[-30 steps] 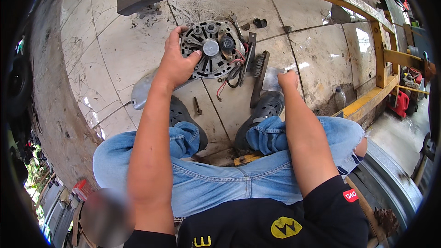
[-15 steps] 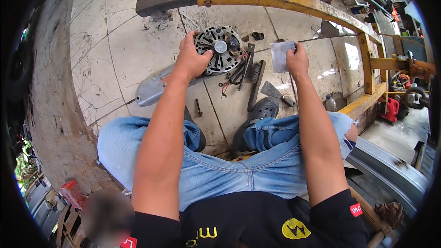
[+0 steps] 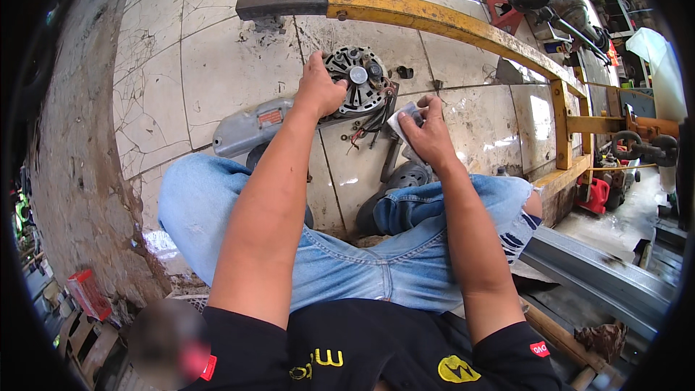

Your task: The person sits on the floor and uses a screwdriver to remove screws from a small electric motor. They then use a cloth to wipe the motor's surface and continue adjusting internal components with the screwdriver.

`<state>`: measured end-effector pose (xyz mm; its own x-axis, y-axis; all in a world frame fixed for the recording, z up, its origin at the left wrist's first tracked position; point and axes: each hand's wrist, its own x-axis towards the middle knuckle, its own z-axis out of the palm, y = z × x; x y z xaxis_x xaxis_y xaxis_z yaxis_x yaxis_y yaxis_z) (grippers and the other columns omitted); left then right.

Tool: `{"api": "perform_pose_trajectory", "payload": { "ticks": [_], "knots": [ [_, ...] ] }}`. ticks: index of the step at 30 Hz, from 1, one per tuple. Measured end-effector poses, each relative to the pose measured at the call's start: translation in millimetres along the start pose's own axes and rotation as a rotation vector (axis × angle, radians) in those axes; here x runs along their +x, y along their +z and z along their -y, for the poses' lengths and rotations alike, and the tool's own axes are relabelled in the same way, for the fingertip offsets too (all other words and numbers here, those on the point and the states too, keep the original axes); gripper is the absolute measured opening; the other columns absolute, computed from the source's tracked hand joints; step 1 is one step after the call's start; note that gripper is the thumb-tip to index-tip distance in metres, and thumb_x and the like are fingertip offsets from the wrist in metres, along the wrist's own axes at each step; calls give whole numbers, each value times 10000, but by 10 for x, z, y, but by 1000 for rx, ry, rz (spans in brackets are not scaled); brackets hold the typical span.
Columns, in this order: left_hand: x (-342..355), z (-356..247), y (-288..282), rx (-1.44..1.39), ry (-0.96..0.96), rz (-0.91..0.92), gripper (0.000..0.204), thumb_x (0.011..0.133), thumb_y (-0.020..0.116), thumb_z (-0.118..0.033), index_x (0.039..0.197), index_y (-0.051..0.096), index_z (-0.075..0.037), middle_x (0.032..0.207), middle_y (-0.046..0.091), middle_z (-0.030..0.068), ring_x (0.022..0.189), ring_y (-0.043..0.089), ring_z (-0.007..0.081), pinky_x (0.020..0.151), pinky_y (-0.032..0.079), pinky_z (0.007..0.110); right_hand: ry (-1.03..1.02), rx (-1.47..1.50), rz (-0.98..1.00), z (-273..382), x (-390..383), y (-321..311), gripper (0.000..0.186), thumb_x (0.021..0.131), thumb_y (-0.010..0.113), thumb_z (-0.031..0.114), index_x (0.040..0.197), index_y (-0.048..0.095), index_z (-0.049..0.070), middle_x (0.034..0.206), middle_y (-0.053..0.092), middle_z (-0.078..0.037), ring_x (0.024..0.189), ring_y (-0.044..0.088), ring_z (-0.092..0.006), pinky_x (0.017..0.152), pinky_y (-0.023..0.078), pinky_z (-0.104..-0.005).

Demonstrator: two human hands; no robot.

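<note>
My left hand point(image 3: 318, 89) grips the left edge of an alternator point(image 3: 358, 75), a round slotted metal housing with a silver disc at its centre, lying on the tiles. Between the thumb and fingers of my right hand point(image 3: 431, 135) is a folded piece of grey sandpaper point(image 3: 396, 123), just to the alternator's lower right and apart from it. Dark wires point(image 3: 371, 129) trail from the alternator's lower side. Near them a brush point(image 3: 392, 159) is partly hidden by my right hand. A grey metal cover point(image 3: 246, 129) lies left of the alternator, partly behind my left forearm.
A yellow metal frame point(image 3: 427, 16) arches over the floor beyond the alternator and down the right side. A small black part point(image 3: 405, 72) lies near the alternator. My shoe point(image 3: 411, 174) stands close below my right hand. At right are a red container point(image 3: 595, 195) and a steel channel point(image 3: 601, 269).
My right hand has moved left and nearer the alternator, and the sandpaper, held out flat before, is now folded in the fingers. My left hand keeps its hold on the alternator.
</note>
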<state>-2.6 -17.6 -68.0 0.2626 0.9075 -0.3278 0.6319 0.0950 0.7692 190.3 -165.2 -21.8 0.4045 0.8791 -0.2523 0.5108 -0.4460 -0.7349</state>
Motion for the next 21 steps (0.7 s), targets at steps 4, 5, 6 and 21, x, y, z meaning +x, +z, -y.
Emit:
{"api": "perform_pose_trajectory", "payload": {
  "ticks": [4,5,6,21],
  "knots": [
    [-1,14,-39,-5,17,-5,850,842,723,-215,1513,233,-37,1512,365,265,1371,425,399,1139,366,409,46,94,201,242,-7,-22,679,841,766,447,1270,434,39,1109,596,-173,1055,562,-259,934,446,-378],
    [-4,20,-40,-3,9,-2,847,842,723,-214,1512,235,-36,1510,368,264,1370,426,400,1139,366,409,22,84,204,249,-15,-24,671,834,774,429,1267,442,39,1093,596,-164,1041,566,-256,927,453,-377],
    [-12,-23,-50,-4,4,1,845,843,724,-212,1511,237,-36,1509,370,264,1370,427,400,1139,366,410,-1,73,203,249,-21,-38,663,828,782,411,1265,450,39,1077,596,-154,1027,569,-254,920,459,-376],
    [-20,-76,-86,-29,12,34,828,840,722,-206,1505,259,-37,1507,374,258,1381,418,385,1150,356,398,-273,-79,55,144,131,226,356,840,645,84,1189,653,13,1225,588,-205,1101,615,-360,951,495,-380]
  ]
}}
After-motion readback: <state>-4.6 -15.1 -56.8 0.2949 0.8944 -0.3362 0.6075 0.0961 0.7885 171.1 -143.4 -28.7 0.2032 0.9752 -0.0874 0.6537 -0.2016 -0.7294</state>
